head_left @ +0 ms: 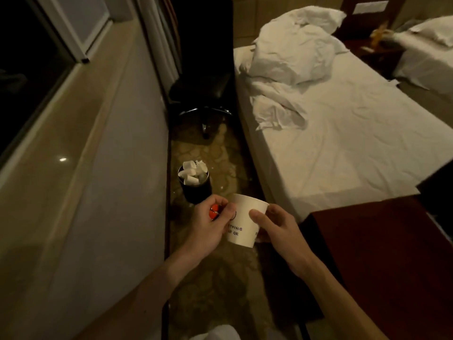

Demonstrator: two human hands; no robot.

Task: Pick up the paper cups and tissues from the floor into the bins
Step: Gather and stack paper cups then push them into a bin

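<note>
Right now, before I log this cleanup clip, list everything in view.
paper cup: one, white, printed, between both hands
small item: one, orange-red, in left fingers
bin: one, dark, on carpet
rubbish: several pieces, white, inside bin
office chair: one, black, beyond bin
beds: two, white, right side
bedding: one heap, white, on near bed
wooden furniture: one, red-brown, lower right
left hand: holds small item, thumb on cup
right hand: grips cup

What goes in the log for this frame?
left hand: holds orange item, thumb on cup | right hand: grips cup | bin: ahead, white waste inside
</note>
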